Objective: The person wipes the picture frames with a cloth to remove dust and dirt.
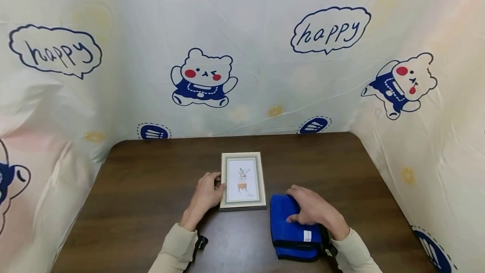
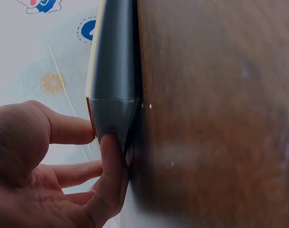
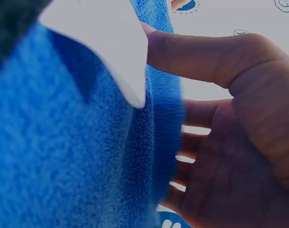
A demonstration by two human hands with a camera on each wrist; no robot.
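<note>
A picture frame (image 1: 243, 181) with a pale border and a potted-plant print lies face up mid-table. My left hand (image 1: 206, 195) pinches its left edge. In the left wrist view the thumb (image 2: 70, 130) meets the front rim, and other fingers reach the side and underside. To the right lies a folded blue towel (image 1: 282, 231) with black edging and a small white label (image 1: 307, 236). My right hand (image 1: 314, 207) grips its upper right part, thumb on top. In the right wrist view the fingertips disappear behind the fuzzy blue fabric (image 3: 54, 156).
Both things lie on a dark brown wooden table (image 1: 151, 205) with rounded far corners. A pale curtain (image 1: 257, 75) printed with bears and "happy" bubbles hangs behind the table and along both sides.
</note>
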